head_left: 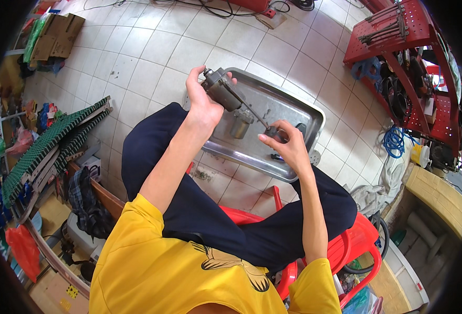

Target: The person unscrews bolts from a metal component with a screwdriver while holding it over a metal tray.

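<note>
My left hand [206, 97], raised over the near left side of a metal tray, is wrapped round a dark grey cylindrical metal part [223, 93] that looks like a small motor. It is tilted, with its far end up by my fingers. My right hand [288, 145] grips the dark handle of a screwdriver [257, 116]. The long thin shaft slants up and left to the motor part; exactly where its tip meets the part cannot be made out. Below the shaft, a shiny metal cylinder [240, 127] lies in the tray [241, 158].
Small dark pieces [277, 157] lie in the tray near my right hand. A red tool cart [377, 36] stands at the far right, with a blue coiled hose [393, 142] below it. A red plastic chair [364, 238] is beneath me. Cardboard boxes [58, 35] stand far left.
</note>
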Demonstrator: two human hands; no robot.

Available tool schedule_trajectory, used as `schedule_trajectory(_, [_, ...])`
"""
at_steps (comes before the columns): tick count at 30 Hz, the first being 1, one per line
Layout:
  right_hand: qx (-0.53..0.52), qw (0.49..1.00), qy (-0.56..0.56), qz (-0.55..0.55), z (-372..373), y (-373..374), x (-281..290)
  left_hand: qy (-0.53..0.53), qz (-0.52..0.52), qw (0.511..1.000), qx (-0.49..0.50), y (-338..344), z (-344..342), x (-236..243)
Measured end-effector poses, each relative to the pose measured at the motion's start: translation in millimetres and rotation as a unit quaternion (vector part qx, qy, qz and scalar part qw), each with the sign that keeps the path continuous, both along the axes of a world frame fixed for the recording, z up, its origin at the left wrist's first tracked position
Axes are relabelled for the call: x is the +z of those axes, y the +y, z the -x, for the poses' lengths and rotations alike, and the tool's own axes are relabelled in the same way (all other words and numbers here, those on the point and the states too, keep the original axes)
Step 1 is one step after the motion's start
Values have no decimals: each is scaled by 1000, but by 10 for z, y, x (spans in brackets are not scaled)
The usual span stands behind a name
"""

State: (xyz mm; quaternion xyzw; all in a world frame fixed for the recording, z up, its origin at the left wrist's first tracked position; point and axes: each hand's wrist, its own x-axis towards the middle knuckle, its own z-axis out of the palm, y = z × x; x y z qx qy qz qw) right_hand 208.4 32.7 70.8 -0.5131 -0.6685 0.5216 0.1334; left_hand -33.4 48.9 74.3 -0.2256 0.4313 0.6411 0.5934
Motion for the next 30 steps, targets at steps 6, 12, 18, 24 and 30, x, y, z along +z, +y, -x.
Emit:
schedule_trajectory(6, [-16,995,32,95,-21,-26,-86,-2,-15,1000,23,35,27,-79])
schedule_trajectory(12, [-11,993,15,116,14,-22,70,-2,-11,1000,18,19,31,-36])
schedule_trajectory(18, [0,994,18,109,17,-19,90,11,-9,1000,11,21,16,-22])
schedule_trajectory(24, [-13,994,15,110,12,-26,89,15,0,1000,12,13,-2,0])
schedule_trajectory(30, [-22,988,81,131,28,-77,11,88,-37,995,10,32,-11,10])
